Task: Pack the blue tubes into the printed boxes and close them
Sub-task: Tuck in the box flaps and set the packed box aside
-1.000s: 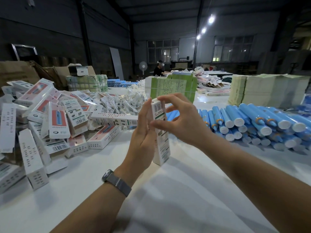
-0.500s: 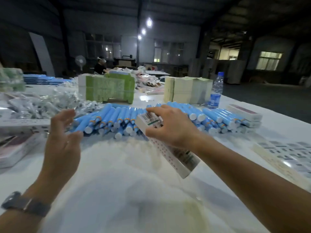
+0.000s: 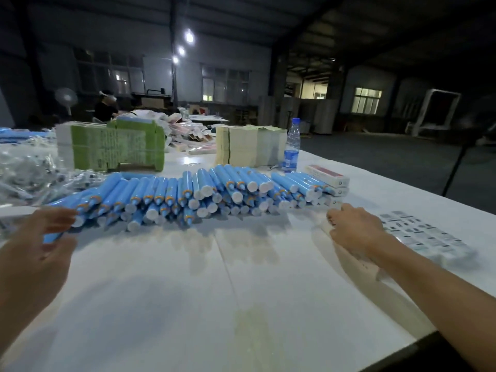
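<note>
Blue tubes (image 3: 188, 196) pile across the worktop (image 3: 241, 291); water bottle (image 3: 292, 146) behind. Left hand (image 3: 35, 253) released, right hand (image 3: 354, 229) grasping a printed box (image 3: 359, 260).

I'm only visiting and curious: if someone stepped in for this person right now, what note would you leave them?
Left hand: blurred, reaching at the left end of the blue tubes; grip unclear.
Right hand: grips a printed box lying on the table, beside the stacked closed boxes.
Done: a few boxes lie closed at the right.
Left: a long heap of tubes is unpacked.
</note>
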The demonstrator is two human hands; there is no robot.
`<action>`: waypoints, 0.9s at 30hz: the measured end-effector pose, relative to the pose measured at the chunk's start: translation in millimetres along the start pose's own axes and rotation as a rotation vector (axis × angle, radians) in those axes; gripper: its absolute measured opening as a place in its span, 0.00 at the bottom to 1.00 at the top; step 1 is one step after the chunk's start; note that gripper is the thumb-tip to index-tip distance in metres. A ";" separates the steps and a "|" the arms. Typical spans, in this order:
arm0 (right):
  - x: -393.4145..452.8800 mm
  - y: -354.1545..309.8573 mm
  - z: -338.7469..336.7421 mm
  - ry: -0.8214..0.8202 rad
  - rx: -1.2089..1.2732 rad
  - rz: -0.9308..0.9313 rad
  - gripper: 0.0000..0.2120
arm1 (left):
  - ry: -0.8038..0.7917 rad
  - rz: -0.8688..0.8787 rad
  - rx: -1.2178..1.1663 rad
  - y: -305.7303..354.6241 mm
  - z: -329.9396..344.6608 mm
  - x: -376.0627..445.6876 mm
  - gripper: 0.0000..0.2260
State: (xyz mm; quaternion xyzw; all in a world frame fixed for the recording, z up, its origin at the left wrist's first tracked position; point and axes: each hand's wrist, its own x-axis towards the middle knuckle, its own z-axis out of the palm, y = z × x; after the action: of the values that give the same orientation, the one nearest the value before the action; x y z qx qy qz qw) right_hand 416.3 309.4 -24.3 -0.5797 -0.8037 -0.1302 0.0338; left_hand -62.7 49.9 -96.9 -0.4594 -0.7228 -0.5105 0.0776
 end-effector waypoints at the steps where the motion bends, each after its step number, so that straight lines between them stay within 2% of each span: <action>1: 0.1 -1.3 1.2 0.015 0.008 -0.002 0.17 | 0.004 -0.020 0.018 6.2 -0.1 -3.0 0.17; 4: -3.8 -28.1 -4.2 0.104 0.124 -0.090 0.21 | 0.094 -0.004 -0.001 29.9 0.4 -18.8 0.14; 9: -15.7 -134.8 -36.0 0.268 0.550 -0.402 0.18 | 0.190 0.054 0.037 62.0 -4.9 -31.2 0.16; 13: -35.5 -247.5 -51.9 0.295 0.854 -0.659 0.15 | 0.222 0.073 0.117 75.1 -10.9 -35.1 0.14; 17: -58.0 -341.0 -60.3 0.278 1.054 -0.778 0.14 | 0.253 0.014 0.214 70.8 -18.1 -33.9 0.13; 19: -65.4 -369.2 -54.0 0.275 1.033 -0.838 0.15 | 0.271 -0.050 0.264 62.6 -26.5 -31.1 0.12; 22: -70.1 -385.1 -38.3 0.331 0.818 -0.961 0.15 | 0.299 -0.146 0.328 53.4 -41.5 -29.0 0.12; 27: -67.7 -387.2 -32.7 0.428 0.799 -0.954 0.11 | 0.321 -0.394 0.550 40.7 -68.9 -24.6 0.16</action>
State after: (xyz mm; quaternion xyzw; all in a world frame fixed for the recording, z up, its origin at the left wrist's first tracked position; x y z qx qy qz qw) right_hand 71.1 124.9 -72.5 -0.0638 -0.9345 0.0652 0.3440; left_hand -43.1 -18.0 -52.0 -0.1876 -0.8860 -0.3678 0.2108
